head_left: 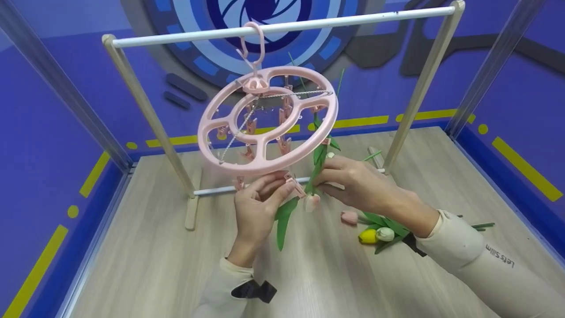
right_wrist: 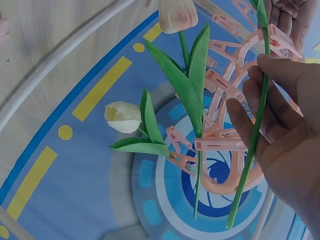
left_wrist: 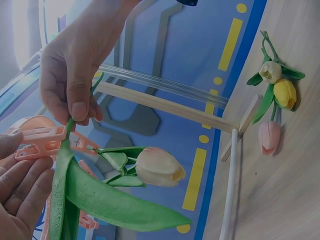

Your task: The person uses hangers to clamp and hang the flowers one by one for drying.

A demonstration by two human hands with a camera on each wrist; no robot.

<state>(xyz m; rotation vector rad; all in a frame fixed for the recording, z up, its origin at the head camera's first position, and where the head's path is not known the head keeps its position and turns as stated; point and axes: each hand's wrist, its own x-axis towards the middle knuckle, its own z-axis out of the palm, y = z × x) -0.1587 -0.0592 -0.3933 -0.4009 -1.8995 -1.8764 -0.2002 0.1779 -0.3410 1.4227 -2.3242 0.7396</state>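
Observation:
A pink round clip hanger point(head_left: 260, 168) hangs by its hook from a white bar. In the head view my left hand point(head_left: 258, 207) pinches one of its pink clothespins point(head_left: 295, 184) at the near rim. My right hand point(left_wrist: 82, 70) pinches the green stem point(right_wrist: 260, 110) of an artificial tulip, whose leaves point(left_wrist: 60, 175) hang down past the clothespin. The stem lies against that clothespin's tip; I cannot tell whether it is clamped. This tulip's bloom is out of view. A pale pink-white tulip point(left_wrist: 157, 167) and a white tulip point(right_wrist: 123, 117) hang head down from other clips.
On the wooden table at right lie a pink tulip point(head_left: 349, 217), a yellow tulip point(head_left: 367, 236) and a white tulip point(head_left: 385, 234). The rack's wooden posts point(head_left: 423, 84) stand either side of the hanger, joined low by a white rod point(head_left: 214, 191). Blue-purple walls surround the table.

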